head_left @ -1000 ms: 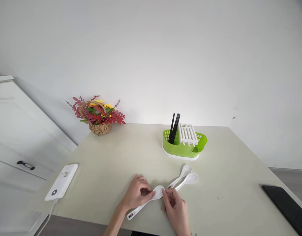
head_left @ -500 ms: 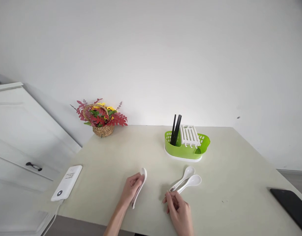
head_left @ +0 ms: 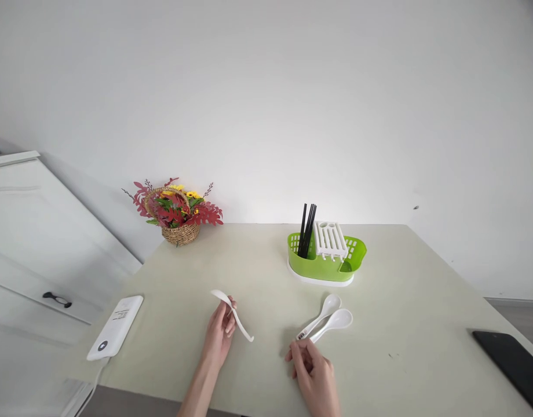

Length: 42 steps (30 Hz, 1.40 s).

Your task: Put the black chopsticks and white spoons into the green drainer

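One plain wall (head_left: pixel 266 104) backs the table (head_left: pixel 401 301), w/ a white cupboard (head_left: pixel 32 231) on the left. Flower basket (head_left: pixel 182 234) is near the back L corner, well apart from the green rack (head_left: pixel 314 267), prob. set back to leave the near part for handwork. The rack's white slatted top (head_left: pixel 331 238) covers its mid section, so that bit's awkward from above. Phone (head_left: pixel 507 362) lies by the R edge, power bank (head_left: pixel 116 327) by the L, likely so its cable (head_left: pixel 93 385) can drop off; neither's b/w hands and rack.

L hand (head_left: pixel 218 333) grips a white spoon (head_left: pixel 243 326) approx. where bowl meets handle, prob. b/c it balances there; it's over the table's near half, bowl up-left. R hand (head_left: pixel 312 368) is curled, fingertips together, at the handle ends of 2 loose spoons (head_left: pixel 339 319); can't tell if it's gripping one, fingers hide the ends. Those spoons lie side by side, b/w R hand and rack. Black chopsticks (head_left: pixel 309 229), thinnest, stand in the rack's L compartment, its walls propping them.
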Each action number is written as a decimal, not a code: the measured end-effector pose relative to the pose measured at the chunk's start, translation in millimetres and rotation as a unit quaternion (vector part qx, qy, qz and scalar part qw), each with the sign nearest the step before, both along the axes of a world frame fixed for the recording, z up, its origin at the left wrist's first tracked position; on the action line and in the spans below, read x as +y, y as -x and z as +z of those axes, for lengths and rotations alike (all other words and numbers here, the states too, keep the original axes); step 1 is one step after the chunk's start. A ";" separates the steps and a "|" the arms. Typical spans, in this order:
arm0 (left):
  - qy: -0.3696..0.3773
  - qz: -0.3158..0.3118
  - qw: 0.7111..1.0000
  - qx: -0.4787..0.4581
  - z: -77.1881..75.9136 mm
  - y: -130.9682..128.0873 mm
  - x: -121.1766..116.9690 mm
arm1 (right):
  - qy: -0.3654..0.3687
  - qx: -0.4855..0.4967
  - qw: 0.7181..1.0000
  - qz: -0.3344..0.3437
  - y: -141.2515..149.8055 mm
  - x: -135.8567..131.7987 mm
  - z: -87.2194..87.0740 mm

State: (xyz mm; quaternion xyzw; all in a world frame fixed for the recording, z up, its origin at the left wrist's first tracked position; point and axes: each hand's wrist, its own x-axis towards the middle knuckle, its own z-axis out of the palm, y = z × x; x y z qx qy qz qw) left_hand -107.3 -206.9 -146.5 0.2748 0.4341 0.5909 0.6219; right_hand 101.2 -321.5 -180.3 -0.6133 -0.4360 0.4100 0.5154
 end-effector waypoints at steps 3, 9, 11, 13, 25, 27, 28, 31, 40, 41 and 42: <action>0.016 0.011 0.999 -0.048 -2.2 2.1 1.0 | 0.002 -0.007 1.000 0.021 -1.8 1.0 -0.8; 0.032 0.016 0.995 -0.092 2.3 3.1 4.1 | -0.003 -0.022 1.000 0.011 -1.4 1.3 1.1; 0.021 0.018 0.994 -0.105 11.7 1.2 10.6 | -0.009 -0.019 1.000 0.017 -1.8 1.3 2.5; -0.007 0.013 0.994 -0.112 25.6 -3.2 20.2 | -0.015 -0.016 1.000 0.018 -2.2 1.5 3.8; -0.145 -0.028 0.983 -0.105 112.6 -82.5 92.3 | -0.009 -0.004 0.999 0.033 -2.3 -0.9 3.5; -0.169 -0.041 0.981 -0.081 114.0 -101.4 105.1 | -0.013 -0.002 0.999 0.030 -2.2 -0.3 4.0; -0.182 -0.049 0.980 -0.066 113.3 -111.1 111.3 | -0.016 0.000 0.999 0.030 -2.1 0.0 4.3; -0.228 -0.078 0.971 0.011 107.4 -137.6 127.4 | -0.028 0.002 0.999 0.032 -2.2 0.3 4.2; -0.267 -0.201 0.919 0.208 89.8 -163.2 142.1 | -0.036 0.000 0.999 0.033 -1.3 2.8 -3.7; -0.263 -0.207 0.915 0.224 88.3 -160.4 141.9 | -0.039 0.002 0.999 0.032 -1.0 3.4 -4.0; -0.259 -0.210 0.912 0.238 86.8 -156.8 141.8 | -0.043 0.004 0.999 0.032 -0.6 3.8 -4.3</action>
